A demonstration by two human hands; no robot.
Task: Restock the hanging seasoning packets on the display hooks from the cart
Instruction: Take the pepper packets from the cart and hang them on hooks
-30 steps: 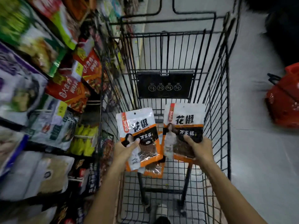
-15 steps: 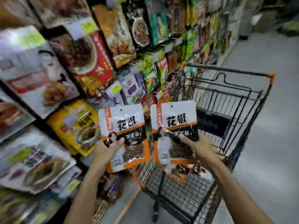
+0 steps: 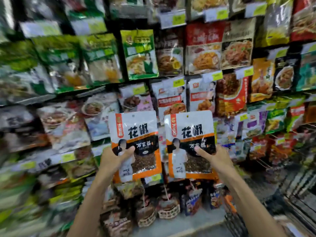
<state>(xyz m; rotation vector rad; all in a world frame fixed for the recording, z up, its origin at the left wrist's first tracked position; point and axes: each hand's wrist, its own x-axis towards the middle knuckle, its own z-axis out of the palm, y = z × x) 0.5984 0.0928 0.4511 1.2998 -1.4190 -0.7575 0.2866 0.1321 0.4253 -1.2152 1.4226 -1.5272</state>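
Holding left Sichuan pepper packet [image 3: 135, 134] and right Sichuan pepper packet [image 3: 189, 130] up at hook display [image 3: 171, 18].
I see left hand [image 3: 112, 159] and right hand [image 3: 215, 158] each gripping its packet low, thumbs in front, probably to keep top hang holes free; neither's hooked yet.

The left packet [image 3: 136, 124] and the right packet [image 3: 191, 122] each carry the large black characters 花椒 on white. Below, on a black band, smaller characters begin with 万家; the rest is unclear. The price tags [image 3: 179, 19] are too blurred to read.
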